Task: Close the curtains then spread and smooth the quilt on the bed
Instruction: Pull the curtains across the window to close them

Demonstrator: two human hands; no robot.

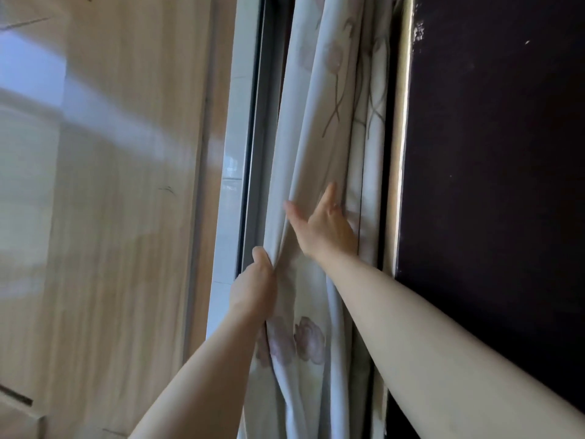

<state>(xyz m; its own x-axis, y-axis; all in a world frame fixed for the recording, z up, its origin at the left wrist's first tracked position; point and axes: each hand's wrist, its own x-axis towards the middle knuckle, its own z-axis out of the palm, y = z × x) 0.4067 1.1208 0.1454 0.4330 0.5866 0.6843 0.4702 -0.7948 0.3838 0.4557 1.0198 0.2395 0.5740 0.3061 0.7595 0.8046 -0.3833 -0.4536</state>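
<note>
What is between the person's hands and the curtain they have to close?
Nothing visible. The left hand is already gripping a fold of the curtain, and the right hand lies spread against its folds higher up.

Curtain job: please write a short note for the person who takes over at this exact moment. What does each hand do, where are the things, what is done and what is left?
Left hand: closed on the leading edge of the floral curtain, beside the window frame.
Right hand: open, fingers spread, pressed into the folds higher up.
Curtain: bunched in folds between the frame and the dark wall; not drawn across.
Done: curtain gripped.
Left: draw the curtain shut, then spread and smooth the quilt. Bed and quilt are out of view.
</note>
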